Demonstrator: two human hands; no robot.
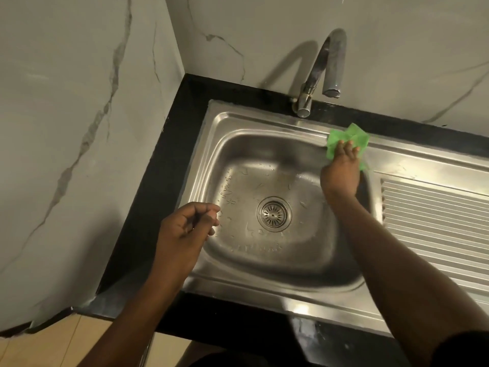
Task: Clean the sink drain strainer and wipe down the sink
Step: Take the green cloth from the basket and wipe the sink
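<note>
Stainless-steel sink, brushed and rounded at the corners, set into a glossy black worktop at centre frame. Round perforated drain strainer seated in the basin floor, ringed by scattered water droplets. Right hand, fingers spread flat, pressing a crumpled green cloth against the upper right rim of the basin, just beside the ribbed draining board at right of frame. Left hand, loosely curled with thumb against fingertips and nothing visible in the pinch, hovering over the left rim of the basin at lower centre. Curved chrome tap at upper centre, spout over the back rim. Pale marble-veined wall panels filling upper left and top of frame.
</note>
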